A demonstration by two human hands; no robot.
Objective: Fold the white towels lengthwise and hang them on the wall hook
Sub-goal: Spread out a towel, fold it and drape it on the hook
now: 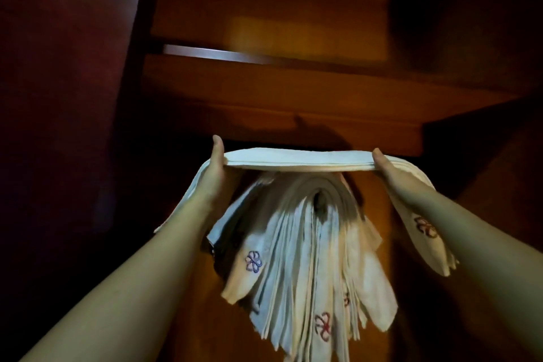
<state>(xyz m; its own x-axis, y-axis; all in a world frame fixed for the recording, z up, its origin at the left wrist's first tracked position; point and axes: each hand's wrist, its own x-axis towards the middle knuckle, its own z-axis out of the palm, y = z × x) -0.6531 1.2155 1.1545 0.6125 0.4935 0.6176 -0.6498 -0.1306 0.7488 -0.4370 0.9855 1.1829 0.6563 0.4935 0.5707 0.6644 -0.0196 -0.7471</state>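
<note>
The room is dim and amber-lit, so much is hard to read: the left side falls into near-black, and the wall hook itself is hidden under a thick bunch of hanging towels (305, 258). A small dark gap shows at the top of that bunch, but what lies inside cannot be made out. Two bare forearms reach up from the lower corners. The left hand (216, 163) and right hand (386, 167) each grip one end of a folded white towel (296, 160), thumbs on top, the other fingers hidden beneath the cloth. The towel is stretched flat and narrow between them, just above the hung bunch, its loose ends drooping past both wrists. The fabric looks soft and layered, folded into long strips with pointed corners, some stitched with small flower motifs in purple or red. Behind stands smooth brown wooden panelling (293, 91), its upper part blurred.
</note>
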